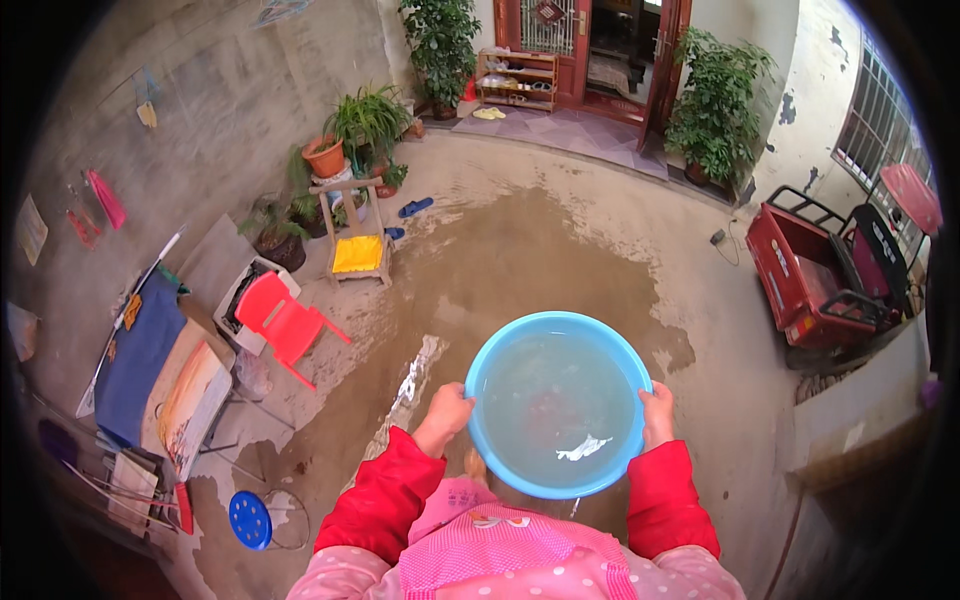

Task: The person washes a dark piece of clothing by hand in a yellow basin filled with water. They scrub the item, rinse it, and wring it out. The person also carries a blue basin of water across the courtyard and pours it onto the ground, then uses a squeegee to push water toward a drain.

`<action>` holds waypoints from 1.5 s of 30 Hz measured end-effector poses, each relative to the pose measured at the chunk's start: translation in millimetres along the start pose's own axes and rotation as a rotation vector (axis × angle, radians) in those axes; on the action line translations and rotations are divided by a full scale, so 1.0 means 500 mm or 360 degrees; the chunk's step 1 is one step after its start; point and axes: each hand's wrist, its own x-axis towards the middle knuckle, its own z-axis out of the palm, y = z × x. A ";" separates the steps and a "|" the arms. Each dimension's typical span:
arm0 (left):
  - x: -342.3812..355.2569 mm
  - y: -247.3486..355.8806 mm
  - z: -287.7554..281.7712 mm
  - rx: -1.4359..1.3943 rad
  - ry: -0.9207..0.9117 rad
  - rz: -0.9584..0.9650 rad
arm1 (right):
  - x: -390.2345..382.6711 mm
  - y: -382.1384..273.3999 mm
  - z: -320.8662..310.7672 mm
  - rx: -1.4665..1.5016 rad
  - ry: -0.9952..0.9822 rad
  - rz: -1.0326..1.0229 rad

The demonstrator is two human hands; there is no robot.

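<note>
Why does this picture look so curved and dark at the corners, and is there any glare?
Head view: wide fisheye lens, so the corners go black and the red cart seems to lean; head view: white glare on the water in the blue basin and on the wet ground; head view: the doorway looks dim.

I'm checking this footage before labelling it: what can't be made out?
All in the head view:
Left hand and right hand: some fingertips, hidden by the blue basin.
Reddish patch: blurred in the cloudy water, unidentifiable.
What lies beneath the basin: hidden by it.
Details beyond the doorway: too small.
</note>
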 end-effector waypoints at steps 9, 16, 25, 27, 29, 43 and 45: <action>0.482 0.225 -0.070 0.0114 -0.0061 0.0218 | 0.423 -0.113 0.246 0.0040 0.0242 -0.0058; 0.882 0.361 -0.111 0.0041 -0.0157 0.0028 | 0.732 -0.262 0.466 -0.0040 0.0268 0.0015; 1.333 0.478 -0.138 0.0125 -0.0112 -0.0014 | 1.177 -0.316 0.700 -0.0009 0.0100 -0.0041; 1.439 0.519 -0.158 0.0173 -0.0079 0.0035 | 1.283 -0.326 0.757 -0.0001 0.0104 -0.0068; 1.540 0.527 -0.163 0.0121 -0.0011 0.0053 | 1.385 -0.351 0.813 -0.0025 0.0061 -0.0063; 2.250 0.771 -0.291 0.0202 -0.0124 0.0132 | 1.902 -0.484 1.207 -0.0048 0.0419 0.0034; 2.345 0.812 -0.322 0.0171 -0.0138 0.0019 | 1.966 -0.505 1.269 -0.0073 0.0340 0.0040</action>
